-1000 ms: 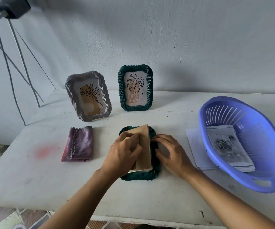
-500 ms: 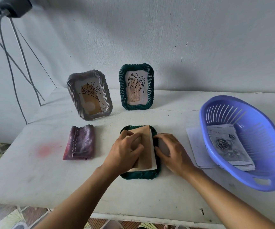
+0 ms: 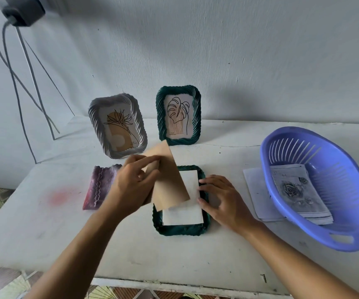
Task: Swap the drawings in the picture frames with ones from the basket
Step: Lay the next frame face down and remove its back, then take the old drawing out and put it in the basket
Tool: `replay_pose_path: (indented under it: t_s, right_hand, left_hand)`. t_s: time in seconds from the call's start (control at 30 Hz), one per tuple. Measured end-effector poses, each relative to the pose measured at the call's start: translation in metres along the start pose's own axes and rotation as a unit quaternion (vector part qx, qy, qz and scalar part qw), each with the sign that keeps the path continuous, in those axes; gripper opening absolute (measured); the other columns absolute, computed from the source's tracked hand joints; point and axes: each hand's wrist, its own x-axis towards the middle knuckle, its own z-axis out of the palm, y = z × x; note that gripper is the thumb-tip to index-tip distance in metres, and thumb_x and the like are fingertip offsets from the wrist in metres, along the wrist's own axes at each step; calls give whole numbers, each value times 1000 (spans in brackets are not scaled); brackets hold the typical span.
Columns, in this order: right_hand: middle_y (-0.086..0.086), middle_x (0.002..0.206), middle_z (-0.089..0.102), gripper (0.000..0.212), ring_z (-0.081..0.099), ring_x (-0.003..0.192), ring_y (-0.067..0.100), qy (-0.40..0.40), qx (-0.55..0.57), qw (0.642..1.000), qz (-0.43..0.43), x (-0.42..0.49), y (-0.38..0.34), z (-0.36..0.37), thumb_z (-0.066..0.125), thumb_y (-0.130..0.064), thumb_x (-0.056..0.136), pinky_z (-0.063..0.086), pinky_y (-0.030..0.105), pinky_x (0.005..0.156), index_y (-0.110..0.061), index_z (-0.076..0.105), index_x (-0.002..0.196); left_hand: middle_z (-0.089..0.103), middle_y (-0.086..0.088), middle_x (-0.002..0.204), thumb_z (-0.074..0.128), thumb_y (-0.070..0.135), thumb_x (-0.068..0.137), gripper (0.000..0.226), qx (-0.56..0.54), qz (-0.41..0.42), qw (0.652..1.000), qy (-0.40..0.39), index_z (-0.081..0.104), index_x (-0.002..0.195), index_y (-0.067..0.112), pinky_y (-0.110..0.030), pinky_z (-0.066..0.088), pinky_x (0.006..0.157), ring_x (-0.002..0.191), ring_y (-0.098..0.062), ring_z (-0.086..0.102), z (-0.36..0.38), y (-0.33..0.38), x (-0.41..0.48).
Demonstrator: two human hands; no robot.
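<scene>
- I see a white desk (image 3: 45, 234) set against a pale wall, and everything sits on it.
- A purple basket (image 3: 344, 190) stands at the right end. It holds a stack of drawings (image 3: 297, 190) with a shaded rose on top.
- Loose sheets (image 3: 255, 190) lie partly under the basket's left side.
- Two frames stand upright at the back. A grey frame (image 3: 94, 119) holds a flower drawing, and just to its right a green frame (image 3: 195, 115) holds a leaf drawing.
- A third frame (image 3: 180, 229), also green, lies face down near the middle of the desk, between my two hands.
- My left hand (image 3: 131, 186) pinches a tan backing board (image 3: 167, 182) by its left edge. It holds the board tilted above the lying frame, with the lower corner over the frame's opening.
- My right hand (image 3: 221, 197) rests with relaxed fingers on the right rim of the lying frame and grips nothing.
- A folded purple cloth (image 3: 97, 186) lies left of the left hand, in front of the grey frame.
- A white sheet (image 3: 185, 210) lies blank side up in the lying frame's opening, partly covered by the board.
</scene>
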Motion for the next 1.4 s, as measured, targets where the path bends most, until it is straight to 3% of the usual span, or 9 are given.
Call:
replay_pose_path:
  t_s: [0.17,0.27,0.43,0.57,0.73,0.9,1.2,1.3,1.4]
  right_hand:
    - [-16,125,61,28,43,132,4,-11,-16,1000,-5,-1,0,0,68,-41,88,43,35,106,-23,71,109]
    - [-15,127,61,28,42,133,3,-14,-20,1000,-3,-1,0,0,67,-41,88,40,33,109,-23,70,110]
    - [-17,131,59,29,39,135,1,-21,-24,999,1,-2,-2,-1,64,-43,89,36,31,111,-25,69,112]
    - [-17,131,59,34,40,135,2,-25,-32,999,-2,-2,-2,-2,63,-46,90,36,30,111,-24,69,115]
    - [-16,133,59,37,38,135,2,-29,-37,999,0,-1,-2,-1,64,-48,90,36,31,112,-24,68,118]
    - [-18,133,58,36,40,134,0,-29,-31,999,1,0,-3,-2,65,-47,90,35,31,112,-25,68,117]
    - [-14,129,60,36,44,131,4,-6,2,1000,19,1,2,-1,66,-45,89,40,33,109,-21,69,115]
    - [-13,128,61,34,44,131,6,1,-2,1000,18,1,2,0,68,-44,88,41,33,108,-20,70,112]
    - [-13,129,61,34,44,132,6,0,-5,1000,18,1,1,-1,68,-44,88,42,34,108,-21,71,112]
  left_hand:
    - [57,3,113,61,25,95,28,23,-11,999,33,68,120,35,-27,45,78,77,-5,63,-48,-10,5]
    - [56,4,114,58,34,97,28,72,-17,997,12,67,123,37,-34,46,89,86,1,62,-68,-21,7]
    - [52,-8,133,52,31,100,34,166,-51,979,-108,61,132,28,-38,37,99,119,-30,53,-49,-28,11]
    - [50,-11,140,47,35,101,38,243,-77,954,-157,58,136,23,-33,26,90,126,-31,46,-19,-29,15]
    - [42,-1,104,45,34,96,21,266,-90,940,-195,62,101,23,-29,26,83,107,-22,45,-10,-35,20]
    - [42,-1,99,45,34,95,18,252,-75,944,-198,56,87,22,-35,41,86,103,-23,48,-4,-39,23]
    - [46,-3,108,41,44,96,29,258,-56,952,-158,58,106,24,-41,50,86,107,-27,52,36,-39,7]
    - [48,-3,120,40,47,98,37,300,-13,951,-75,55,126,28,-44,44,93,114,-27,44,44,-43,-6]
    - [46,3,130,27,50,98,47,276,32,958,-72,52,132,30,-44,34,89,118,-23,38,44,-47,-13]
